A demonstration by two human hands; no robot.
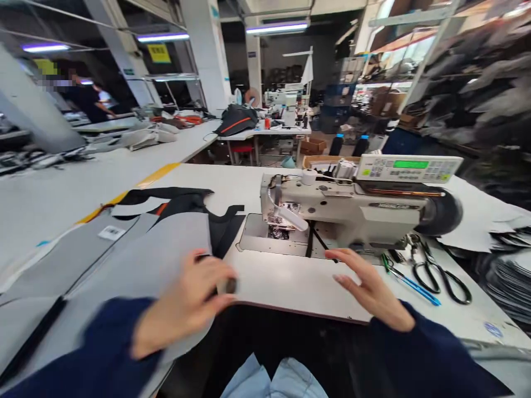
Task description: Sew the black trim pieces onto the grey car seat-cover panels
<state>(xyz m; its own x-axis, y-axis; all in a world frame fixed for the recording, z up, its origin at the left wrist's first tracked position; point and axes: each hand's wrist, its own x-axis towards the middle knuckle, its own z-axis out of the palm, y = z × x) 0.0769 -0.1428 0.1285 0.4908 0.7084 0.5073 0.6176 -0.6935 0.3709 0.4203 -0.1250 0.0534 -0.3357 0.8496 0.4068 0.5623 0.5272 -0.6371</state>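
My left hand [186, 301], blurred, is over the near edge of a grey and black sewn panel [166, 254]. Its fingers curl around a small dark thing [229, 285] that I cannot make out. A white label [111, 232] is on the panel. On the right, my right hand [371, 284] is open, thumb and fingers apart, above the front of the white table [286, 282]. Its fingertips are close to the end of a thin black strip [310, 239] at the sewing machine [332, 207]; whether they touch it I cannot tell.
Black-handled scissors [442, 276] and a blue tool [417, 287] lie right of my right hand. A control panel [410, 167] tops the machine. Grey pieces [508, 282] are stacked at the right edge. Far left, a person [89, 99] stands at another table.
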